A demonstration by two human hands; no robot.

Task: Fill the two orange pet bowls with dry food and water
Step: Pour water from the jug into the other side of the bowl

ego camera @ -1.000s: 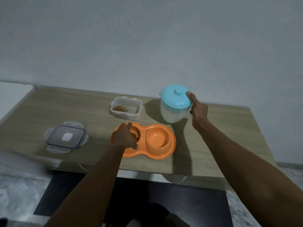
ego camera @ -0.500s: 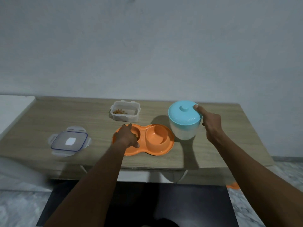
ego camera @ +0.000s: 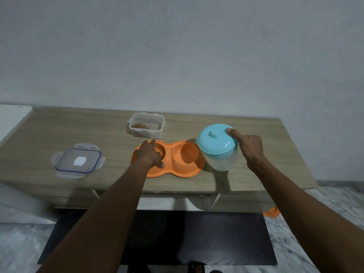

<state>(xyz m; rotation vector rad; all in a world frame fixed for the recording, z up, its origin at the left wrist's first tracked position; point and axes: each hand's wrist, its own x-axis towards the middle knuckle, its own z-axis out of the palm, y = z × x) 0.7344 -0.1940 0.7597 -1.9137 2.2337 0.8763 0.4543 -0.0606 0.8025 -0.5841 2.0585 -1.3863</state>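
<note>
Head view: my left hand [ego camera: 148, 156] is covering the orange bowls' [ego camera: 185, 156] left well, grip unclear. My right hand [ego camera: 251, 147] is clasping the blue-lidded jug [ego camera: 215, 143], fingers hidden.

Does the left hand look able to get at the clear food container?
Probably yes: the left hand is over the left bowl, the open container sits right behind it, nothing between; the jug in the right hand is aside.

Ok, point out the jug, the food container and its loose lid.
jug [ego camera: 216, 146], head view, on its blue lid.
food container [ego camera: 146, 133], head view, on its front wall.
loose container lid [ego camera: 78, 160], head view, on its centre panel.
</note>
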